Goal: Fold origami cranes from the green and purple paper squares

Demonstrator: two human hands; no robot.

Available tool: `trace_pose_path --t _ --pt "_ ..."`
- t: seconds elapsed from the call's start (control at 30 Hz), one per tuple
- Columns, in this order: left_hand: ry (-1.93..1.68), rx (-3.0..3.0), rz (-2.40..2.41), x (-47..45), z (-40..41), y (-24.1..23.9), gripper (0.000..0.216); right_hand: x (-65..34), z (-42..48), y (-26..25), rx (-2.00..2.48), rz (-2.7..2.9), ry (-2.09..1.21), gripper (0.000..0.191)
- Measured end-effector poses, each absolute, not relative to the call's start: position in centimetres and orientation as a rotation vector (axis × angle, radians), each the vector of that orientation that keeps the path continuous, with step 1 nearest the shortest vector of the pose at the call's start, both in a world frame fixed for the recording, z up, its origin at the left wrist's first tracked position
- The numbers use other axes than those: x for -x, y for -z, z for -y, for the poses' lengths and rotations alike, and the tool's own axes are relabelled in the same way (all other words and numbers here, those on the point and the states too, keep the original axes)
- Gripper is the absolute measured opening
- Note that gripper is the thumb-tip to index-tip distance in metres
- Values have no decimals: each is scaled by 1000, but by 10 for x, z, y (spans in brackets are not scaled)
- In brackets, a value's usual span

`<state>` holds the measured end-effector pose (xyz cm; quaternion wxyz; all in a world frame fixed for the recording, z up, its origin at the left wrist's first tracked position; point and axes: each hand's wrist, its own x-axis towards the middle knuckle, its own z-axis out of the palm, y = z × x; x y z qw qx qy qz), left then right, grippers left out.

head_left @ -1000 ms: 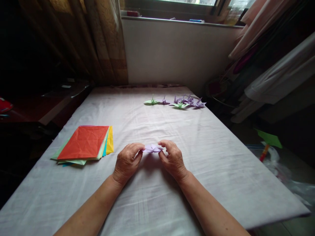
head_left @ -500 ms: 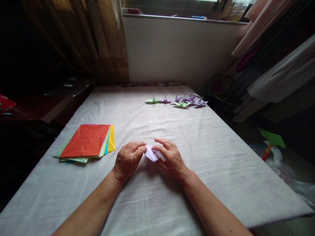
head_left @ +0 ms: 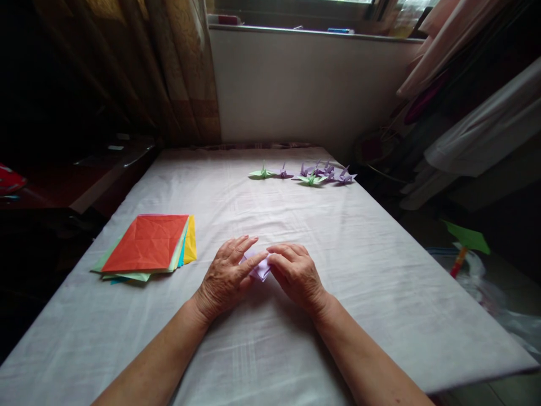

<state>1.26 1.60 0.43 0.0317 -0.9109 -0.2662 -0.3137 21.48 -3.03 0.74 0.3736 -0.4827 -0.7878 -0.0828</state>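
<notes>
Between my hands, low over the front half of the table, is a small folded piece of lilac origami paper (head_left: 262,270). My left hand (head_left: 228,273) grips its left side, thumb laid across the top and index finger stretched out beyond. At the paper's right edge, my right hand (head_left: 295,273) pinches it between thumb and curled fingers. Fingers cover much of the paper, so its full shape is hidden.
A stack of coloured paper sheets (head_left: 146,242), red on top, lies to the left on the white cloth-covered table (head_left: 236,361). Several purple paper cranes (head_left: 345,177) and green paper cranes (head_left: 311,180) stand at the far edge. Clothes (head_left: 486,121) hang at right.
My left thumb has moved right across the paper and the left fingers have lifted and straightened. My right fingers have drawn together into a pinch at the right edge.
</notes>
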Motion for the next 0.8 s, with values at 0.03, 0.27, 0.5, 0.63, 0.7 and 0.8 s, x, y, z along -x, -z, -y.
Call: trace_pose_path --t 0.03,0.27,0.5,0.63,0.7,0.8 --pt "948 2830 814 -13 -16 -5 42 -214 30 -8 1238 2031 221 12" --pt "1073 2991 970 -4 -18 -10 18 -216 29 -4 1242 1935 -39 11" --pt "1492 3085 1899 -7 -17 -8 24 -209 29 -1 1350 1592 -437 13" --pt "1702 3085 2099 -10 -19 -7 28 -205 29 0 1403 1560 -608 19" --pt "1821 3050 2151 -10 -21 -7 24 -205 30 1 1408 1562 -638 16" --pt "1928 2991 2184 -10 -23 -7 21 -204 31 0 1405 1588 -655 10"
